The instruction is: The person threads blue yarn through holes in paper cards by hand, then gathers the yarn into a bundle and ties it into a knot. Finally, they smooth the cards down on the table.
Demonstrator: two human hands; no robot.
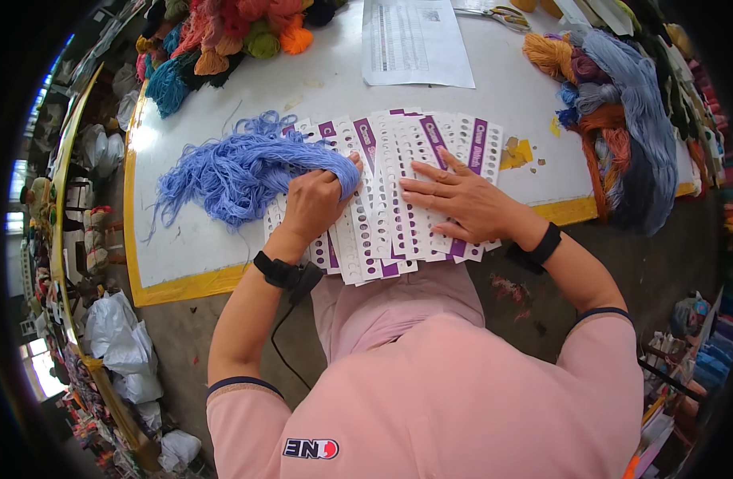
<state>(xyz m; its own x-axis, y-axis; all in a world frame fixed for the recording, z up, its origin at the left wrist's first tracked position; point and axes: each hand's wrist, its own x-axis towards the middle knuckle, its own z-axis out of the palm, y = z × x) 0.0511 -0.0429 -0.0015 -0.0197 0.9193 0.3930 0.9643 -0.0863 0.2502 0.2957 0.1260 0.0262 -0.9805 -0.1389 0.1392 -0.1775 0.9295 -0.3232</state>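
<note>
A loose, tangled skein of blue yarn (223,177) lies on the left part of the table. My left hand (318,199) is closed on the yarn's right end, with strands running over its fingers, and it rests above the cards. Fanned out in front of me are several white and purple cards with rows of punched holes (390,188), overlapping one another and reaching past the near table edge. My right hand (462,198) lies flat on the right side of these cards, fingers spread. It holds nothing.
The white table (199,255) has a yellow edge. Colourful yarn skeins (223,36) are heaped at the far left, more hanks (642,120) hang over the right edge. A printed sheet (414,48) and scissors (506,16) lie at the back. White plastic bags (123,343) stand left.
</note>
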